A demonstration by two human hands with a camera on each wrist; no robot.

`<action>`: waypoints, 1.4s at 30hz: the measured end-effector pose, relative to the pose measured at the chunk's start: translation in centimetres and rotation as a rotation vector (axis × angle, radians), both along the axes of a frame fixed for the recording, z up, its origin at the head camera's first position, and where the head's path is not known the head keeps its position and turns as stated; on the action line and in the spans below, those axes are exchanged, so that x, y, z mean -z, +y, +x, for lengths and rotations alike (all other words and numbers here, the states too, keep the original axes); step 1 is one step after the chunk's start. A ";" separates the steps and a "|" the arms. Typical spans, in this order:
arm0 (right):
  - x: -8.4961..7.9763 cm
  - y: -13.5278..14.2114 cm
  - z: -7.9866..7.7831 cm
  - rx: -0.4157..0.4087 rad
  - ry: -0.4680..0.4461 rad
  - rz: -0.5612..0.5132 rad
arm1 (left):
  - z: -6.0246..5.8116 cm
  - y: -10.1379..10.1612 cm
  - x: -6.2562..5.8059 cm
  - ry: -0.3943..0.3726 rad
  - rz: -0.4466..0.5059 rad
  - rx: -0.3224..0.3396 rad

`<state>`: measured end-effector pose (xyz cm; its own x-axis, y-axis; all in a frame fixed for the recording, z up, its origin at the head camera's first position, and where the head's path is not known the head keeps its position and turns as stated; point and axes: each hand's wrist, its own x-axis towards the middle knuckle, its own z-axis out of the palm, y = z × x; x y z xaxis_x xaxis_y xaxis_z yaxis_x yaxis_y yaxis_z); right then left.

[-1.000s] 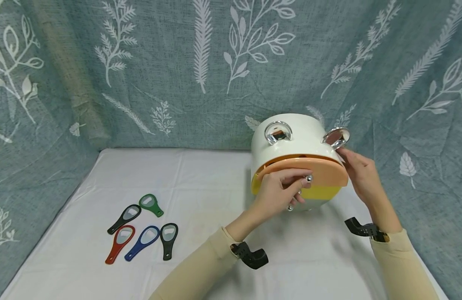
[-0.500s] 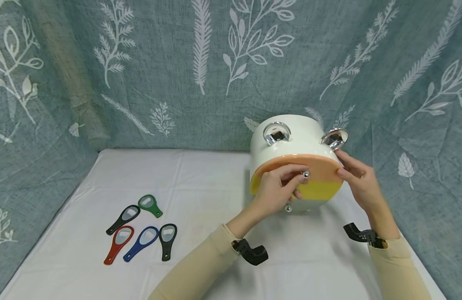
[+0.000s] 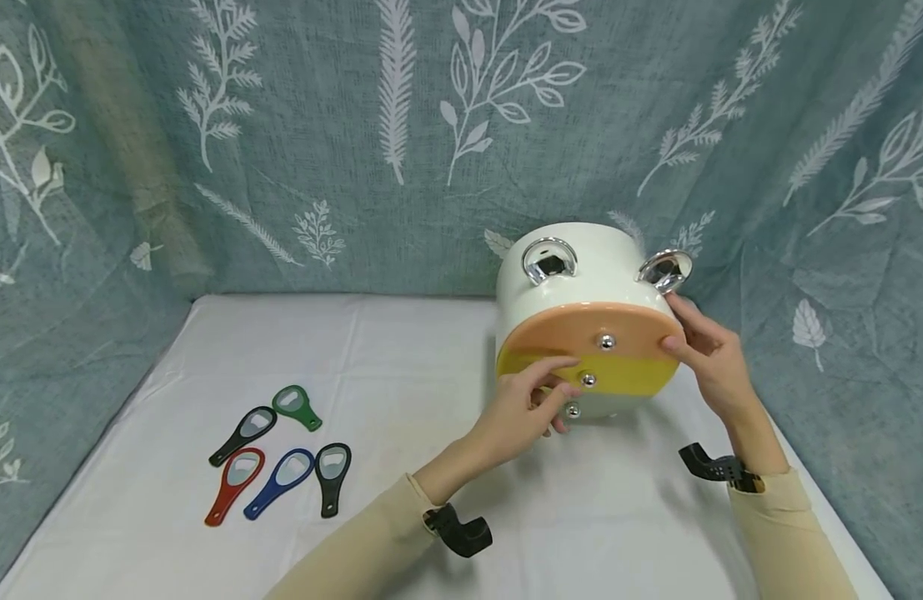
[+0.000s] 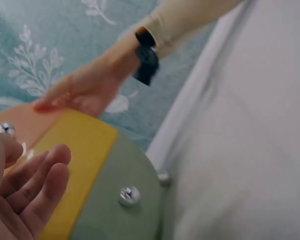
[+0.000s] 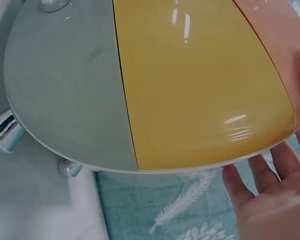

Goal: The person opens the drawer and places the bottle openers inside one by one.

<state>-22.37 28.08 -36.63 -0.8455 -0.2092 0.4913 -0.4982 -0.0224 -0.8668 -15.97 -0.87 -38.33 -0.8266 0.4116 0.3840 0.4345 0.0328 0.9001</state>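
A small white drawer box with a rounded front stands at the right of the table. Its front has an orange drawer, a yellow drawer and a grey-green drawer, each with a silver knob; all three look closed. My left hand is before the yellow drawer, thumb and forefinger apart, close to its knob. My right hand holds the box's right side, thumb on the orange drawer's edge and fingers along the side. In the right wrist view, the fingertips meet the box's rim.
Several bottle openers lie at the left of the table: green, red, blue and black. Silver ear-shaped loops stick up from the box. A patterned curtain hangs behind the white-covered table.
The orange drawer, slightly out a second ago, is now pushed in. My left hand has let go of its knob and moved down to the yellow drawer. My right thumb has come onto the front.
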 end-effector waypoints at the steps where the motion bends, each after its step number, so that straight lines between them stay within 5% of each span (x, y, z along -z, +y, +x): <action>1: 0.0 0.0 -0.1 -0.002 0.011 0.006 | 0.0 -0.2 0.2 -0.006 -0.012 0.000; 12: 0.4 0.0 -0.1 -0.013 0.009 -0.024 | -0.7 0.2 1.4 -0.050 -0.100 0.009; 25: 1.0 -0.4 0.5 0.037 0.026 -0.046 | -0.4 1.3 1.2 -0.109 -0.018 0.023; 42: 1.4 -0.6 0.5 0.026 0.039 -0.080 | -0.1 2.4 2.0 -0.172 0.133 -0.051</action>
<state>-21.89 27.52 -37.99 -0.8299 -0.1458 0.5385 -0.5331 -0.0771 -0.8425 -16.08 1.57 -40.35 -0.9030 0.3224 0.2840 0.2753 -0.0732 0.9586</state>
